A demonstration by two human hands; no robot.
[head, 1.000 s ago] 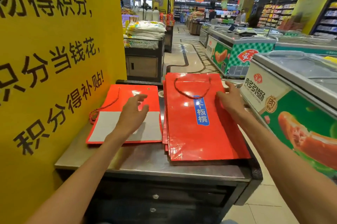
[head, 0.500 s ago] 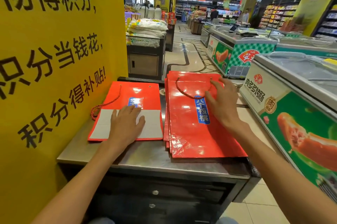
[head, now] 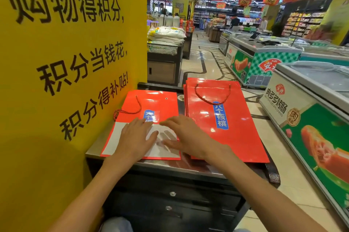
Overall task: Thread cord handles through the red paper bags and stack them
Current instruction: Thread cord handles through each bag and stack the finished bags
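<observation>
On the steel worktop (head: 117,158), the left hand (head: 135,142) and right hand (head: 186,137) are lying flat, grips wide, on the unfinished red bag (head: 151,103) beside the finished stack (head: 224,124). Its loose cord (head: 128,112) is risking slipping out if the glossy paper slides.

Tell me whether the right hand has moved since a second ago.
Yes. The right hand has moved left, off the stack of red bags and onto the single bag by the yellow sign.
</observation>
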